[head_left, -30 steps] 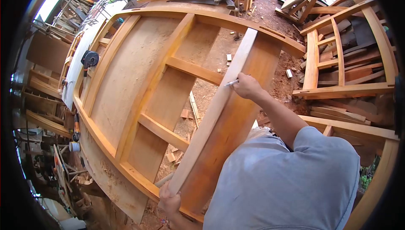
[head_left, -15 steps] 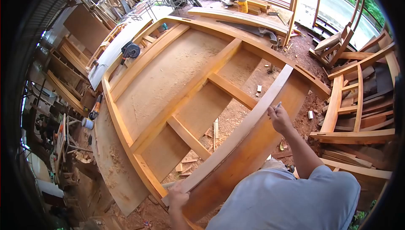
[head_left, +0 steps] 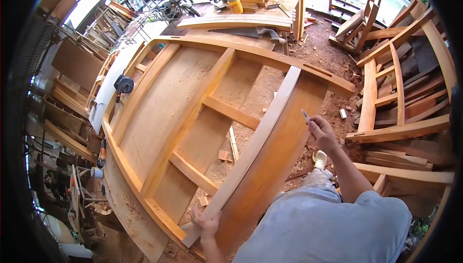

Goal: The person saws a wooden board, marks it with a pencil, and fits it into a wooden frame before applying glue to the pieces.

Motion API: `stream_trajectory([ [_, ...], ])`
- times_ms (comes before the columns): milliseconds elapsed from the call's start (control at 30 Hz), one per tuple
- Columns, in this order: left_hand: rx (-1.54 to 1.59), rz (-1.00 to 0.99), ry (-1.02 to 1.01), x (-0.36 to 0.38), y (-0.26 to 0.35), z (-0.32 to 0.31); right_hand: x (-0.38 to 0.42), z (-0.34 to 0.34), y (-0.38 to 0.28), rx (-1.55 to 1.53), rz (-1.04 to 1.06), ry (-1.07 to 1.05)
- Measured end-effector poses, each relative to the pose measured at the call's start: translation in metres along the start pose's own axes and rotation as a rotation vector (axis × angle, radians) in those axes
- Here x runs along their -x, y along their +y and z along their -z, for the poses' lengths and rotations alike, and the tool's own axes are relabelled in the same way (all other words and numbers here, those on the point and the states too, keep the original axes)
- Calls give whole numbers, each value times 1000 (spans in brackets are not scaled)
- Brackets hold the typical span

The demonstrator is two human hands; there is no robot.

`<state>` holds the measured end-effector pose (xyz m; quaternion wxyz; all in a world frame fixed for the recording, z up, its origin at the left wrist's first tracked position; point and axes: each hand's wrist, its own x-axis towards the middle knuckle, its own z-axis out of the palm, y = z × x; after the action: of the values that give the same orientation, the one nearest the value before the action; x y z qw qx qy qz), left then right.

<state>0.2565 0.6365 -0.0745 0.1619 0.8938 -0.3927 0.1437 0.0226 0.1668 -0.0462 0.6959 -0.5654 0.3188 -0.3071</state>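
currently the long plank (head_left: 260, 147) runs from seven to one o'clock across the frame (head_left: 144, 118); the left hand (head_left: 206, 223) clamps its near end, the right hand (head_left: 322, 132) (pinching a pencil (head_left: 305, 116)) hovers just off its three o'clock edge.

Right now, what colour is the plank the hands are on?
Warm orange-brown wood, paler along its top edge; the plank shows only in the head view.

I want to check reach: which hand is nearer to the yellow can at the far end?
Right. The right hand with the pencil is nearer the yellow can; the left hand grips the plank bottom.
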Motion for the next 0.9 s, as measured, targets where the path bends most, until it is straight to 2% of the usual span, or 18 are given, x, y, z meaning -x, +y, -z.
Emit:
stream_trajectory([
  [33, -10, 6, 3, -17, 29, -5, -8, 11, -4, -47, 61, -21],
  [100, 307, 95, 212, -67, 114, -21, -15, 37, -19, -68, 45, -83],
  [167, 834, 41, -21, -117, 202, -24, -18, 67, -33, -126, 56, -156],
  [233, 1345, -213, -414, -169, 306, -2, -15, 104, -49, -303, 28, -255],
  [267, 1639, -504, -545, -189, 356, -1, -11, 122, -66, -348, -20, -320],
  [300, 1901, -833, -676, -208, 403, 2, -10, 142, -72, -362, 37, -391],
  [367, 1985, -1209, -1109, -237, 490, 31, -5, 179, -96, -444, 98, -512],
  [400, 1994, -1204, -1089, -240, 526, 35, -4, 197, -107, -461, 169, -558],
  [467, 1938, -1454, -1560, -246, 587, 34, 2, 227, -140, -501, 275, -607],
  [567, 1990, -1487, -1553, -257, 641, 20, -4, 268, -168, -609, 443, -678],
  [633, 2171, -1434, -1382, -264, 668, 19, -7, 287, -185, -610, 472, -700],
  [667, 2323, -1387, -1241, -270, 680, 19, -7, 293, -193, -651, 529, -565],
  [700, 2335, -1386, -1213, -276, 690, 18, -8, 299, -201, -687, 586, -427],
  [733, 2248, -1405, -1146, -285, 698, 17, -10, 308, -209, -673, 611, -404],
  [800, 2180, -1421, -1059, -305, 710, 7, -48, 344, -228, -641, 691, -912],
  [833, 2053, -1428, -898, -319, 715, 1, -41, 349, -242, -515, 664, -752],
  [867, 1923, -1422, -749, -329, 719, -6, -48, 353, -243, -565, 746, -751],
  [900, 1903, -1307, -716, -337, 723, -11, -68, 356, -250, -515, 831, -861],
])
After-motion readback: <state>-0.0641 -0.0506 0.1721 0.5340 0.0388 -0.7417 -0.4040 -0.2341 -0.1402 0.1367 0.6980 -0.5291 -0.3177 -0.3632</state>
